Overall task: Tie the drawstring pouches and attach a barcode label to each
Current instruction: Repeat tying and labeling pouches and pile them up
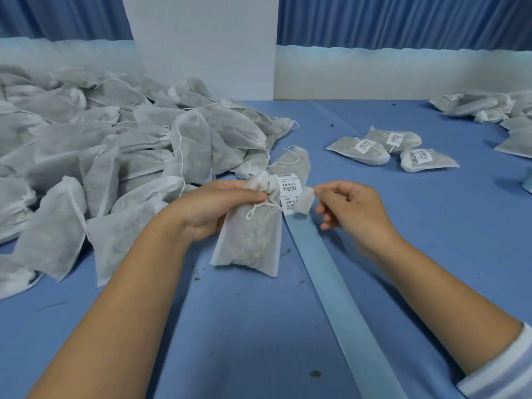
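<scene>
My left hand [221, 205] grips the gathered neck of a white mesh drawstring pouch [253, 240] filled with dried herbs; its string hangs in a tied loop in front. The pouch stands on the blue table. Just to the right, my right hand [348, 208] pinches a white barcode label [305, 200], peeled and curling, between thumb and forefinger. Beside it lies the blue label backing strip [331, 272], with two more barcode labels [290, 185] at its far end.
A big heap of unlabelled pouches [100, 145] fills the left half of the table. Three labelled pouches [394, 149] lie at the right centre, with more pouches [483, 108] at the far right. A white board [207, 47] stands behind.
</scene>
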A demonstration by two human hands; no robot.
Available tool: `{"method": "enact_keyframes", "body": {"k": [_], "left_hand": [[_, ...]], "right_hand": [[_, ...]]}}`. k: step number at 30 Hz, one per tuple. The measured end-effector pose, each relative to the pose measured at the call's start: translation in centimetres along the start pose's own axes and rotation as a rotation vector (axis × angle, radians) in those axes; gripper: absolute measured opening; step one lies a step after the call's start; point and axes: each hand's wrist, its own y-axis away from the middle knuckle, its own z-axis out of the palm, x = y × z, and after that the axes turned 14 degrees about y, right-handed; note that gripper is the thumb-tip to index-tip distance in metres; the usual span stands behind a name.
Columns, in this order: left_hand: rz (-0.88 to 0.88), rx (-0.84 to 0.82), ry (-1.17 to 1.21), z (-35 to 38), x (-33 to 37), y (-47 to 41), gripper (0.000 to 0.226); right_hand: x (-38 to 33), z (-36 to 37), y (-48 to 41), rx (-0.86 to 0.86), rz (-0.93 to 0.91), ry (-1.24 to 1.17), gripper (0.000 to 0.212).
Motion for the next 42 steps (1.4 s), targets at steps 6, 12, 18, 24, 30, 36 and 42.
{"method": "enact_keyframes", "body": {"k": [6,12,18,24,30,36,42], "left_hand": [[0.046,0.11,0.057,0.6,-0.3,-0.3,0.015],[0.081,0.146,0.106,0.9,-0.5,-0.8,0.01],[0.101,0.147,0.138,1.7,-0.7,-0.9,0.012],[0.095,0.205,0.182,2.1,-1.0,-1.3,0.009],[0.207,0.254,0.312,3.0,-1.2,-1.8,0.013],[0.342,0.258,0.44,3.6,-1.3,-1.5,0.006],[0.316,0.208,0.479,3.9,-1.5,-1.5,0.01]], "right_hand": [[-0.4,0.3,0.4,-0.093,-0.015,-0.158,0.013],[-0.5,0.1,0.5,-0.056,-0.029,-0.205,0.004],[-0.5,-0.2,0.5,-0.088,-0.013,-0.171,0.023],[-0.8,-0.2,0.5,-0.022,0.051,-0.186,0.007],[-1.0,-0.4,0.6,0.032,0.035,-0.227,0.011],[-1.1,0.2,0.9,-0.067,0.022,-0.281,0.008],[-0.9,0.6,1.3,-0.132,-0.058,-0.212,0.046]]}}
